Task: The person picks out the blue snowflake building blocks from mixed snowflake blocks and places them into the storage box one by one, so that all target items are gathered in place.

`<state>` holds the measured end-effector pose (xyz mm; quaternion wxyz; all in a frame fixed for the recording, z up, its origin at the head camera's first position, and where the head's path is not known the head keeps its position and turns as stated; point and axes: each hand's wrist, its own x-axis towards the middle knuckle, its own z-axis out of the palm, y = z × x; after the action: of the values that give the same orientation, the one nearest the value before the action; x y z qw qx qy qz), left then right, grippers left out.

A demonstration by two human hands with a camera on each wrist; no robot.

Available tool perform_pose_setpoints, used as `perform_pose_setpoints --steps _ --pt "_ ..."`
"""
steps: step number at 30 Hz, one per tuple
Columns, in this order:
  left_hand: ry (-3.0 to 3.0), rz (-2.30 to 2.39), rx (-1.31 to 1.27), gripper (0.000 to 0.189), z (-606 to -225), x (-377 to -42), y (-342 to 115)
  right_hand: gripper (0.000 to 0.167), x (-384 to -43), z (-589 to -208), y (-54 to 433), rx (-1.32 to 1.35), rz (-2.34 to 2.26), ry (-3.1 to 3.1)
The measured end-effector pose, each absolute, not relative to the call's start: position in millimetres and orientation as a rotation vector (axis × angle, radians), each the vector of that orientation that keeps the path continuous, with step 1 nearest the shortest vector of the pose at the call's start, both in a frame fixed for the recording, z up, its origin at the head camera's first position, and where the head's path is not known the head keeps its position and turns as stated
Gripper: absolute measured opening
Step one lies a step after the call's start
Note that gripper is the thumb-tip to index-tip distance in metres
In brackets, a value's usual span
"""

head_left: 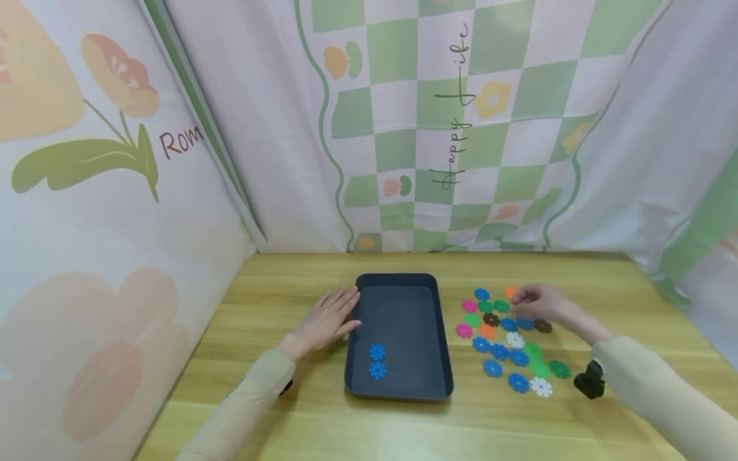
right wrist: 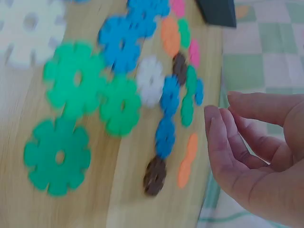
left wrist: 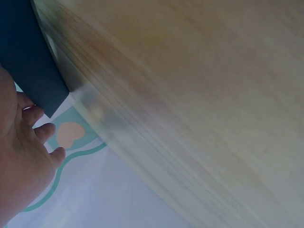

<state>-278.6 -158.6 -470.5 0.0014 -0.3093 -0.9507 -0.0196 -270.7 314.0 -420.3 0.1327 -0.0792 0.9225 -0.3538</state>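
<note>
My left hand (head_left: 328, 320) rests with straight fingers at the left rim of a dark grey tray (head_left: 398, 390); the left wrist view shows the fingertips at the tray's side (left wrist: 35, 61). Two blue notched discs (head_left: 377, 361) lie inside, towards the near left. On the right, my right hand (head_left: 542, 302) hovers over the far side of a spread of flat notched discs, close to an orange disc (head_left: 510, 292). Its thumb and fingers bend loosely towards each other, and nothing shows between them in the right wrist view. A brown disc (right wrist: 155, 175) lies below the hand.
Blue (head_left: 500, 351), green (head_left: 559, 369), white (head_left: 541, 387), pink (head_left: 464, 330) and brown (head_left: 491, 319) discs lie right of the tray on a wooden table (head_left: 277, 422). A patterned curtain (head_left: 398, 211) hangs along the table's far edge, and another covers the left side.
</note>
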Motion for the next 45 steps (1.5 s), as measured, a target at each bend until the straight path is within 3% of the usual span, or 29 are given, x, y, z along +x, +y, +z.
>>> perform_pose_setpoints --steps 9,22,45 --pt "-2.976 -0.048 -0.971 0.069 -470 -278 -159 0.029 -276 -436 337 -0.366 -0.893 2.781" --pt "-2.984 -0.078 -0.956 0.069 -472 -278 -159 0.040 -278 -441 344 -0.444 -0.800 2.728" --pt "-2.987 -0.088 -0.962 0.069 -471 -279 -158 0.024 -279 -443 345 -0.395 -0.799 2.761"
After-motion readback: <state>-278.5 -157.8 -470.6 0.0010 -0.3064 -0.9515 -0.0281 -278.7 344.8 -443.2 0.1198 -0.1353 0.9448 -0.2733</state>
